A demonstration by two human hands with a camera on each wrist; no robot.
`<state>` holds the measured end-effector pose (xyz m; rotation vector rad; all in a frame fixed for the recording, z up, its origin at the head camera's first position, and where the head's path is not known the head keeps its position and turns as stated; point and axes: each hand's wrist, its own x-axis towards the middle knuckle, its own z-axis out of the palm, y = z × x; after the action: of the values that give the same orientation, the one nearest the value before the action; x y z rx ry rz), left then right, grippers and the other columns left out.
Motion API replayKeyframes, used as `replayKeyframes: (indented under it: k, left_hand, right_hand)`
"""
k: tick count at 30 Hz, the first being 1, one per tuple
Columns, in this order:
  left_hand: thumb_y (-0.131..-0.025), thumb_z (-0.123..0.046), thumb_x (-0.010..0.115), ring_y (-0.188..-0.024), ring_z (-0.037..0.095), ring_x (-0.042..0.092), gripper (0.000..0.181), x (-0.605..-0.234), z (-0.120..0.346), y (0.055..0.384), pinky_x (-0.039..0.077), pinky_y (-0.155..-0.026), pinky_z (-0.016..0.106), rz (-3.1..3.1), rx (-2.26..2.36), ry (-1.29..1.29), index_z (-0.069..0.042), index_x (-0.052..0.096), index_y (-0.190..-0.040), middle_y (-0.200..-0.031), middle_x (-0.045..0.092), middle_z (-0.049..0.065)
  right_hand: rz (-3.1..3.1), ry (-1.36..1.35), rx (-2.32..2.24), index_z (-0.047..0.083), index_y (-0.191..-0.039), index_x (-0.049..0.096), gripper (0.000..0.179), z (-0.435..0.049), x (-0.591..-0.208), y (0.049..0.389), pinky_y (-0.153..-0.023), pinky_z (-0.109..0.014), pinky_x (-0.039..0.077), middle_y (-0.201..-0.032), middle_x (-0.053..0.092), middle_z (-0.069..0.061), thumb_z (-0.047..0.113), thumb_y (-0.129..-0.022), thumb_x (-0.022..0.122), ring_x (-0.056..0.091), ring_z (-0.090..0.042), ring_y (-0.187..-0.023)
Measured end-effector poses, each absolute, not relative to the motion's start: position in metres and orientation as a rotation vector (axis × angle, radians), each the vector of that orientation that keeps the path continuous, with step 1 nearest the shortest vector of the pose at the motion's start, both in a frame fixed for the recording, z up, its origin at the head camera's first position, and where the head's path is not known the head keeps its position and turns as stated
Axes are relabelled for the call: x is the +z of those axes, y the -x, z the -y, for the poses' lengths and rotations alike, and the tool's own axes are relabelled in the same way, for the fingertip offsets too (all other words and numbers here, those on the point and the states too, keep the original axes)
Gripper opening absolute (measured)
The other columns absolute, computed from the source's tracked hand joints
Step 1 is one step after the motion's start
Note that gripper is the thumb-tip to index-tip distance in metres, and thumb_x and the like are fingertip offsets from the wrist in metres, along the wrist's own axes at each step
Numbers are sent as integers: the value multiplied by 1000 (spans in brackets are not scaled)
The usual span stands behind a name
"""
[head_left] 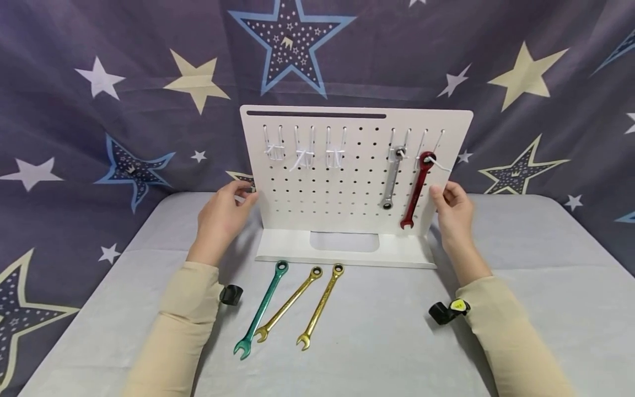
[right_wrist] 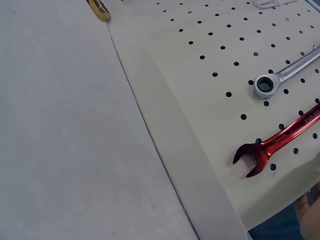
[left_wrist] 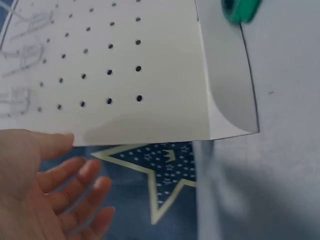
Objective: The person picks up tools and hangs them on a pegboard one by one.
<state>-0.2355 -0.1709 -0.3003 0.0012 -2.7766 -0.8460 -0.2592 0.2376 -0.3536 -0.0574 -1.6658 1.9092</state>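
A white pegboard stand stands upright on the table. My left hand is at its left edge; in the left wrist view the thumb meets the edge while the other fingers hang loosely spread outside it. At the right edge, my right hand grips the board with the thumb in front; its other fingers are partly hidden. A silver wrench and a red wrench hang on hooks at the right. In front lie a green wrench and two gold wrenches, one in the middle and another rightmost.
Three white wire hooks, one of them at the far left, hold no wrench. The table has a light grey cloth. Behind it hangs a dark curtain with stars. Black wrist cameras, left and right, sit at the sleeves.
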Motion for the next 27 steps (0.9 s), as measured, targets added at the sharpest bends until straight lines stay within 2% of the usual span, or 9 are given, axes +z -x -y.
replayKeyframes:
  k: [11, 22, 27]
  left_hand:
    - [-101, -25, 53, -99, 27, 64, 29, -286, 165, 208, 48, -74, 48, 2764, -553, 236, -13, 67, -124, -110, 68, 6]
    - [-101, -33, 55, -91, 22, 65, 25, -286, 177, 175, 47, -71, 50, 2783, -538, 296, -18, 71, -113, -103, 70, 1]
    - [-100, -34, 57, -88, 21, 65, 23, -291, 180, 159, 48, -69, 45, 2864, -581, 355, -20, 71, -110, -99, 71, -1]
  right_hand:
    - [1657, 88, 1923, 18, -84, 65, 14, -237, -350, 259, -63, -14, 42, -76, 65, 10, 6, -91, 70, 54, -4, -71]
    - [1629, 89, 1957, 18, -84, 65, 17, -235, -351, 259, -60, -14, 40, -76, 64, 9, 3, -92, 69, 52, -4, -69]
    - [1632, 96, 1971, 17, -84, 65, 14, -235, -352, 259, -58, -14, 39, -76, 64, 9, 6, -91, 70, 52, -4, -69]
